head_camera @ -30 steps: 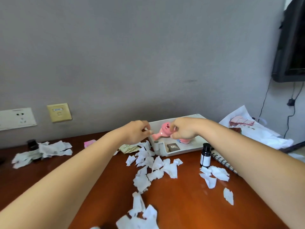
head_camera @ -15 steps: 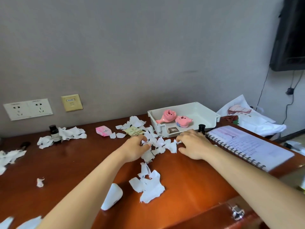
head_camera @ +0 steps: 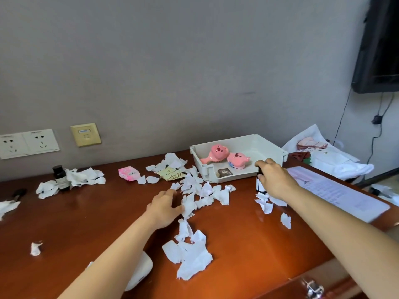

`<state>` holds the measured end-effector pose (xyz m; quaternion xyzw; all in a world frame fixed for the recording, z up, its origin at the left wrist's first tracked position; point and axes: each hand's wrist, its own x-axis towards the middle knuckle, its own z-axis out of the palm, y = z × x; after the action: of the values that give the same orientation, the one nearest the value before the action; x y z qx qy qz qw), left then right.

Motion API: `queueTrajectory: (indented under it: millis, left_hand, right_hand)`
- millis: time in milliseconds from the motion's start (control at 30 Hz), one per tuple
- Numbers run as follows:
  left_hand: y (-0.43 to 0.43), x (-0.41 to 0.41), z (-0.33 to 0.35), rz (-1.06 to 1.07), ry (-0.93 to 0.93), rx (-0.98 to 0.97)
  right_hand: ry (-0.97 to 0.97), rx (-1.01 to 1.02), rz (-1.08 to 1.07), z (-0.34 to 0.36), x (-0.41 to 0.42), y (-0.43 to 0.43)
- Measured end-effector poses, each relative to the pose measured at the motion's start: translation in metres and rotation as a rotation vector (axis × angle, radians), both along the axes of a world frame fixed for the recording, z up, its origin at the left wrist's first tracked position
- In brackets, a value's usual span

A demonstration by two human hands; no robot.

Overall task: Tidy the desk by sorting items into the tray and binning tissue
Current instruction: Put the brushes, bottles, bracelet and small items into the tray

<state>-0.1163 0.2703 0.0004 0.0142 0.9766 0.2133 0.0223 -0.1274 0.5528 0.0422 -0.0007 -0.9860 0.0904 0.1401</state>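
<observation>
- Reddish-brown wood is the desk (head_camera: 248, 244) beneath your hands, strewn with torn white tissue scraps (head_camera: 194, 257).
- The white plastic tray (head_camera: 267, 145) stands at the back of the desk against the grey wall, and serves here as the landmark.
- Inside the tray lie a pink animal-faced hairbrush (head_camera: 214, 154), a second pink animal-faced item (head_camera: 238, 160) just beside it, and a small dark packet (head_camera: 224, 172) near the front lip.
- Your right hand (head_camera: 274, 180) is just in front of the tray's right corner, fingers curled around the top of a small dark bottle with a white label (head_camera: 260, 186), which stands upright on the desk.
- Your left hand (head_camera: 164, 207) lies in front of the tray and to its left, fingers together and flat on the tissue scraps.
- A pink packet (head_camera: 129, 174) and a beige sachet (head_camera: 171, 173) lie left of the tray.
- An open spiral notebook (head_camera: 336, 188) lies right of the tray.
</observation>
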Motion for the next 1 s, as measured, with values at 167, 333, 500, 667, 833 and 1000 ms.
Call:
queueTrajectory:
  millis: [167, 333, 500, 667, 833, 1000]
  left_hand:
    - [0.001, -0.023, 0.0, 0.02, -0.004, 0.018]
    - [0.004, -0.051, 0.004, 0.17, 0.06, 0.129]
    - [0.006, -0.078, 0.006, 0.473, 0.09, 0.143]
    - [0.016, -0.1, 0.011, 0.653, 0.101, 0.319]
    - [0.017, -0.119, 0.007, 0.729, 0.114, 0.364]
    - [0.015, -0.127, 0.006, 0.755, 0.097, 0.363]
  right_hand:
    - [-0.04, -0.107, 0.092, 0.008, -0.014, -0.002]
    - [-0.07, -0.183, 0.148, 0.008, -0.025, -0.02]
    - [-0.063, -0.202, 0.168, 0.006, -0.029, -0.035]
    - [-0.108, -0.247, 0.192, 0.006, -0.03, -0.034]
    - [-0.156, -0.229, 0.212, 0.012, -0.033, -0.033]
    - [-0.214, -0.249, 0.231, 0.014, -0.035, -0.032]
